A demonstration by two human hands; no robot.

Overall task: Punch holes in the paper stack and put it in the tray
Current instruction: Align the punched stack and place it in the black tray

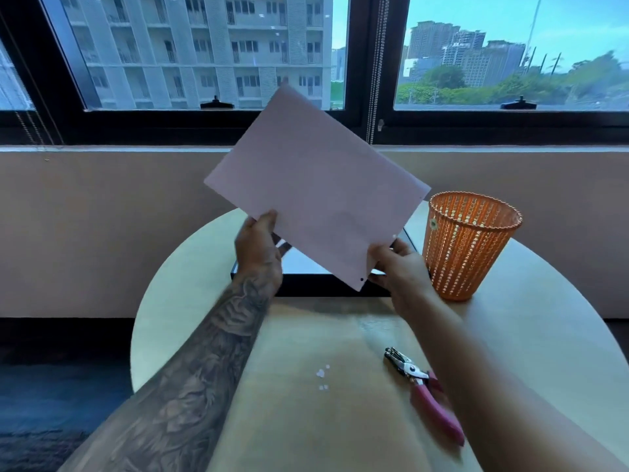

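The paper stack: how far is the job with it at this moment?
Done, it seems: a hole shows at the lower corner of the paper stack, paper dots lie on the table, and the hole punch lies beside them. In hand: the left hand and right hand hold the stack tilted above the black tray. Left: laying it in the tray.

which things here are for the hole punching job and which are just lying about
For the job: paper stack, held by left hand and right hand; tray; punch.
Lying about: basket; paper dots.
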